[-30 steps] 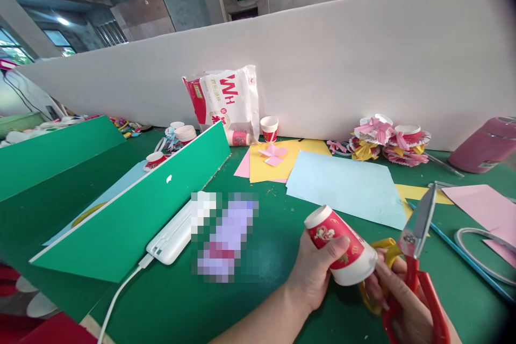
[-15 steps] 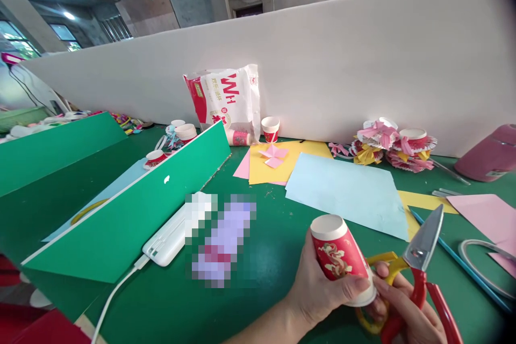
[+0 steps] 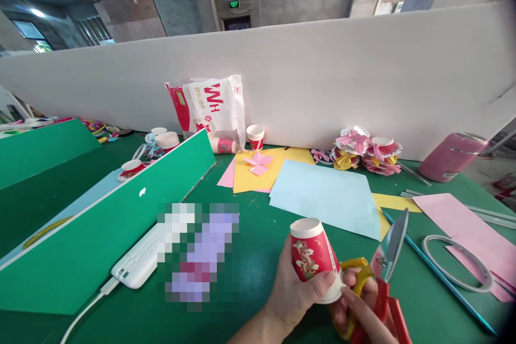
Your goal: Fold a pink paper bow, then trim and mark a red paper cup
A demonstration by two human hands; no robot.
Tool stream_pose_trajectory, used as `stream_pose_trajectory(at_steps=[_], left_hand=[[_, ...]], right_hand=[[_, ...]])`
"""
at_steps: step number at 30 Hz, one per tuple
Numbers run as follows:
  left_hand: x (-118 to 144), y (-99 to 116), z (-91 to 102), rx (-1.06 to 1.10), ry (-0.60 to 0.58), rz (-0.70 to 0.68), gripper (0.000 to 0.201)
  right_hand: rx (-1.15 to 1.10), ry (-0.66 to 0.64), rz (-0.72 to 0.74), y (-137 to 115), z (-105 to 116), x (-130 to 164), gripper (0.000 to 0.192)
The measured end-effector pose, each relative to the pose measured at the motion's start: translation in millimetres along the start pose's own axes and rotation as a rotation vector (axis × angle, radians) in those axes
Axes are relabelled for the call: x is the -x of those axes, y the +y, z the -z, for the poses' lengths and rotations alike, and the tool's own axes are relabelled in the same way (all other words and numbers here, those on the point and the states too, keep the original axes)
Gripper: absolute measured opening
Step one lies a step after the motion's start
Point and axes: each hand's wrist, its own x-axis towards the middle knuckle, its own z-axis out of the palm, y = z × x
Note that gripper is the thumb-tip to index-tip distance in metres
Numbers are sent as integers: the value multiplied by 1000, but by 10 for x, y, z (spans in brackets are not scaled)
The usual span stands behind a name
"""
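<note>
A red paper cup [image 3: 313,252] with a gold dragon print is tilted upside down, its white base up and its rim low. My left hand [image 3: 288,293] wraps round the cup, thumb across the front near the rim. My right hand [image 3: 358,306] holds scissors [image 3: 382,274] with yellow and red handles, the blades pointing up and away to the right. Fingertips of the right hand touch the cup's rim. Part of the right hand and the handles runs off the bottom edge.
Light blue sheets [image 3: 326,196] lie beyond the cup, yellow paper [image 3: 245,177] behind them. A teal pencil-like stick [image 3: 439,274], a tape ring [image 3: 427,258], pink paper [image 3: 463,220] and a pink bottle [image 3: 453,156] are right. Decorated cups [image 3: 382,153] stand behind; a green divider [image 3: 141,209] rises left.
The view has shifted to the right, so the scene sits further left. Both hands keep their hold on the cup and the scissors, and the cup looks slightly more upright.
</note>
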Motion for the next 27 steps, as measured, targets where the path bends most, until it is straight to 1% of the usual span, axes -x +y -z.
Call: stream_pose_trajectory(at_steps=[3,6,10,13,16,21,24,25,26,27], left_hand=[[-29,-37,39,-16,0,17,58],[-52,-57,34,-8,10,14,56],[-52,-30,-4,-8,31,2,56],[-37,-14,-11,-33,44,-20,55],[-32,-37,9,-67,24,-27,57],[-57,-61,19,-125,-31,-37,50],[-52,-21,0,-139,-61,-38,46],[-41,-2,-8,-160,-41,-55,46],[-24,20,-18,-201,8,-87,47],[3,44,-31,-256,86,-141,47]], right_hand=[[49,-85,22,2,46,-19,34],[61,-77,33,4,60,-26,33],[83,-71,60,43,74,-33,32],[84,-56,33,80,81,-30,34],[24,-28,41,85,44,-10,35],[-97,50,48,22,-52,-1,33],[-167,110,72,-53,-33,-52,32],[-176,127,93,-83,-9,-79,32],[-177,138,117,-115,21,-109,33],[-170,147,145,-145,55,-141,33]])
